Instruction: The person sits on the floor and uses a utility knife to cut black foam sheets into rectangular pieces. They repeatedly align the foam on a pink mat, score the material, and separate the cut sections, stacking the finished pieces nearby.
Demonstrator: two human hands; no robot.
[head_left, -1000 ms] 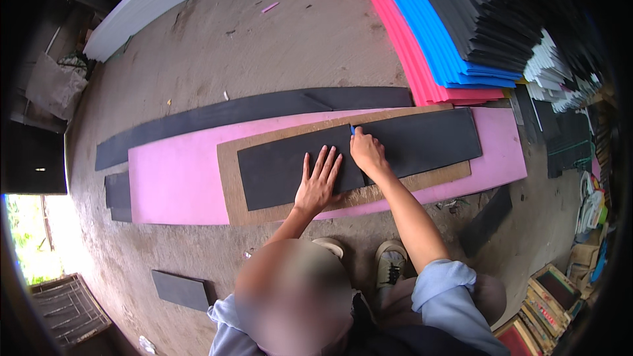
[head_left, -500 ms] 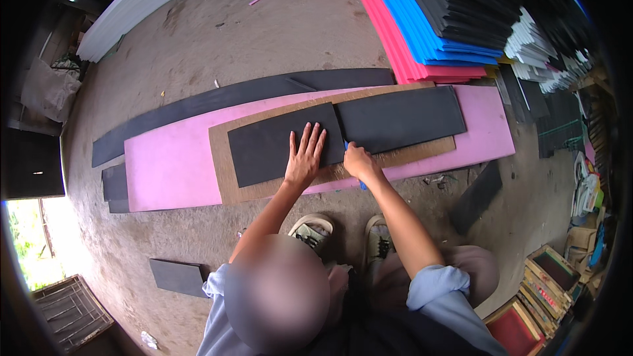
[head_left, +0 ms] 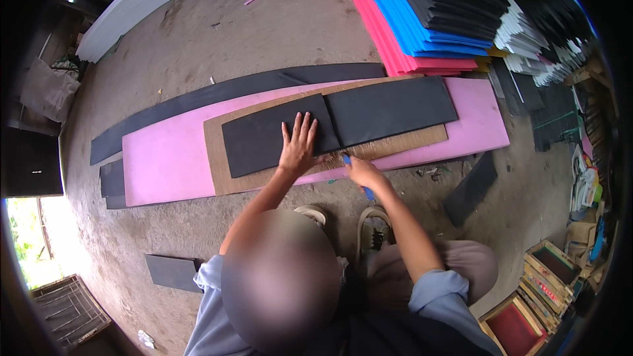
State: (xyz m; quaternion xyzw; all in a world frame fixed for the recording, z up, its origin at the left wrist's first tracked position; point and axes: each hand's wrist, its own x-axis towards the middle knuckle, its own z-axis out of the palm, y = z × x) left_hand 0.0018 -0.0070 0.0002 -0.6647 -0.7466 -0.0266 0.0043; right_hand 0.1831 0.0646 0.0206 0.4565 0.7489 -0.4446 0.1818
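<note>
Two black foam sheet pieces, a left one (head_left: 257, 138) and a right one (head_left: 389, 111), lie end to end with a dark seam between them. My left hand (head_left: 300, 146) rests spread on the left piece near that seam, its thumb out past the near edge. My right hand (head_left: 362, 173) is closed round a blue utility knife (head_left: 368, 192), held just off the near edge by the seam's end. Its blade is too small to make out. Beneath the pieces is a brown board (head_left: 215, 158), which lies on a long pink foam sheet (head_left: 165, 158).
A long black strip (head_left: 178, 107) lies beyond the pink sheet. Stacked pink, blue and black foam sheets (head_left: 402, 20) stand at the far right. Black offcuts (head_left: 471, 188) (head_left: 173, 271) lie on the floor, and wooden frames (head_left: 514, 326) sit at the lower right.
My right hand has drawn the knife slightly toward me, off the sheets' near edge. The left thumb now sticks out to the side. The whole view has shifted a little.
</note>
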